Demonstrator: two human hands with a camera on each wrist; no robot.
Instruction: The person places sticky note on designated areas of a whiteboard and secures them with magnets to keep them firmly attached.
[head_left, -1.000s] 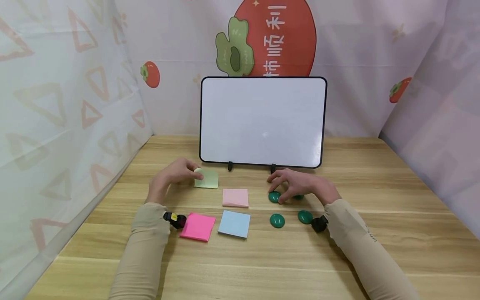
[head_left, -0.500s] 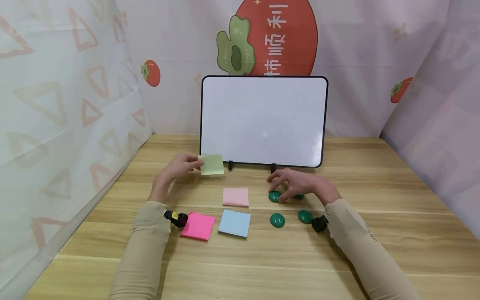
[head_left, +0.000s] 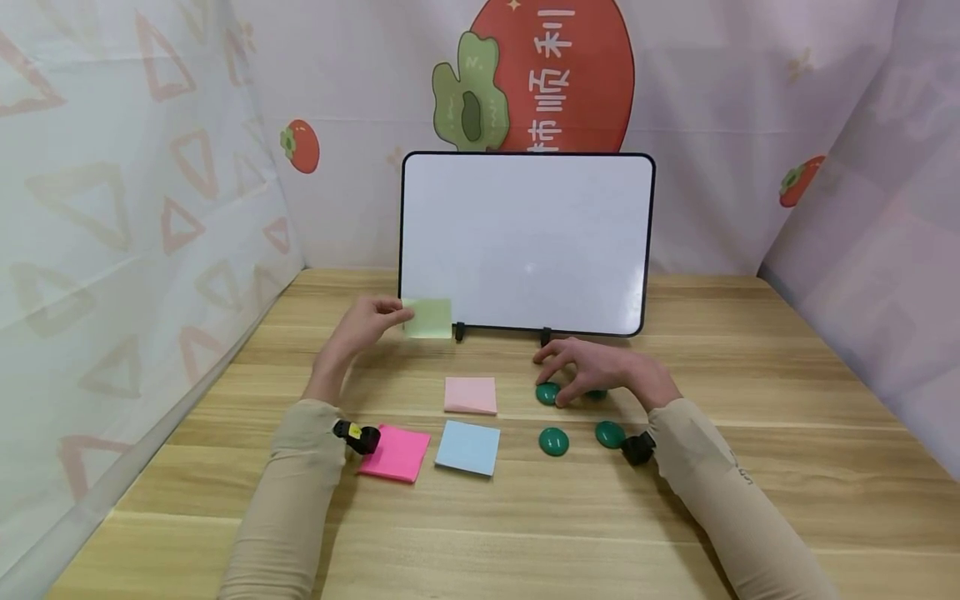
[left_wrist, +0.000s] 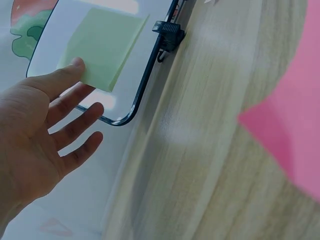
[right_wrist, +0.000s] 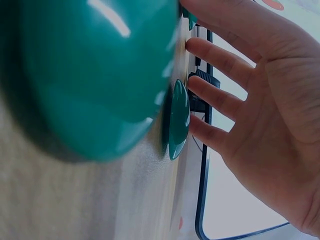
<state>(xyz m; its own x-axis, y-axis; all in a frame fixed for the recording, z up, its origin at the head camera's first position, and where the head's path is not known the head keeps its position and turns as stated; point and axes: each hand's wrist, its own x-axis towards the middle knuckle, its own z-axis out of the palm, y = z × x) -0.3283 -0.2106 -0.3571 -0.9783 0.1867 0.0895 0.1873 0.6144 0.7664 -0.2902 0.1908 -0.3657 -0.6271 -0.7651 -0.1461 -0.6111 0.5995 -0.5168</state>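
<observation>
My left hand [head_left: 369, 323] pinches a pale green sticky note [head_left: 431, 318] by its left edge, in front of the lower left corner of the whiteboard [head_left: 525, 242]. In the left wrist view, thumb and forefinger of the hand [left_wrist: 55, 120] grip the note [left_wrist: 102, 47]; the other fingers are spread. My right hand [head_left: 600, 367] is over the green round pieces, its thumb and fingertips around the back left piece [head_left: 547, 393]. The right wrist view has the fingers of the hand [right_wrist: 260, 95] spread near a green piece [right_wrist: 179, 120]; whether they touch it I cannot tell.
A light pink note [head_left: 470, 395], a blue note [head_left: 468, 448] and a bright pink note [head_left: 397, 454] lie on the wooden table [head_left: 480, 542]. Two green pieces [head_left: 553, 442] [head_left: 610, 434] lie nearer the front. Black feet [head_left: 460, 332] support the whiteboard.
The left hand has lifted the pale green note off the table and moved it back and slightly right, to the whiteboard's lower left corner. The right hand has stayed in place.
</observation>
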